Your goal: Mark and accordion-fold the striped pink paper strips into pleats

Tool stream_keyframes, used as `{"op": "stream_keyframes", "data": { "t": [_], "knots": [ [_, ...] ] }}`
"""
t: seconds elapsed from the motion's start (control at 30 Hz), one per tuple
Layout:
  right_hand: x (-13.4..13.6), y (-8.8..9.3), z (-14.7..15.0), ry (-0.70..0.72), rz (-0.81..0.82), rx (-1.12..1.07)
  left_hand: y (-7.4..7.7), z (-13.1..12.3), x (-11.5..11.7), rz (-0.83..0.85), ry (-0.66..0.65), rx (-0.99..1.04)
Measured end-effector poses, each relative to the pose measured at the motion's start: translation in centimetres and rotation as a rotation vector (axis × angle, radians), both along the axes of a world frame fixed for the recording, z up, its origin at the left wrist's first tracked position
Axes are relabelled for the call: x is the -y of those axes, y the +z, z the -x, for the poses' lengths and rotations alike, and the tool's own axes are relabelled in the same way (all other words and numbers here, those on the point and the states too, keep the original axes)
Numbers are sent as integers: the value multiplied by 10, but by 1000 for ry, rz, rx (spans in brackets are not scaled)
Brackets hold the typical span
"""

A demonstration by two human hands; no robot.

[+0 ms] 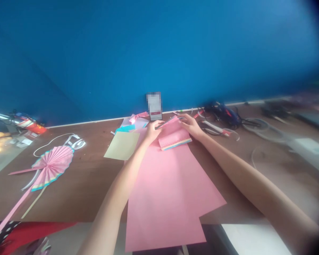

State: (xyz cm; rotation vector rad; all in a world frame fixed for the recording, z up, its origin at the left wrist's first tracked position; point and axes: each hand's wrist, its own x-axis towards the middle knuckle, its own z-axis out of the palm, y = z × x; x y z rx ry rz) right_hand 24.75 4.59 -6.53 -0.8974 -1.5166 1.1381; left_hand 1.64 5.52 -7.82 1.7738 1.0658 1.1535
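A long pink paper sheet point(167, 191) lies on the brown table point(82, 184), running away from me. Its far end is folded into a pleated stack point(174, 136) with a coloured striped edge. My left hand point(152, 131) pinches the left side of that pleated stack, fingers closed on it. My right hand point(190, 124) grips the stack's right side, fingers pressed on the paper. Both arms reach forward over the sheet.
A finished pink paper fan point(53, 164) lies at the left. A pale yellow sheet point(122, 146) and blue scraps point(125, 128) sit beside my left hand. A phone point(154, 106) leans on the blue wall. Cables and tools point(223, 118) lie at the right. White paper point(255, 239) is near me.
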Motion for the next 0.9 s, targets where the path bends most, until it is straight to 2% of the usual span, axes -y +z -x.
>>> {"op": "stream_keyframes", "data": {
  "t": [0.13,0.23,0.33,0.47,0.6,0.73,0.8,0.9],
  "knots": [
    [-2,-1,-1,-18,32,-37,-2,3,-4,-37,125,78],
    [-5,-4,-1,-18,38,-64,0,3,-2,-33,154,65],
    [-6,-6,-1,-33,29,-78,6,-1,4,3,131,10],
    [-5,-2,0,-95,-4,-66,11,-6,12,16,36,-113],
    [-4,8,3,-59,-79,-19,12,-12,17,5,-33,-194],
    [-2,25,5,-56,-103,-19,19,-23,23,-38,-93,-122],
    [0,35,5,-57,-133,-22,26,-28,28,-97,-87,-99],
    [4,51,5,-61,-224,90,36,-33,34,-151,-40,-85]
  ]
}}
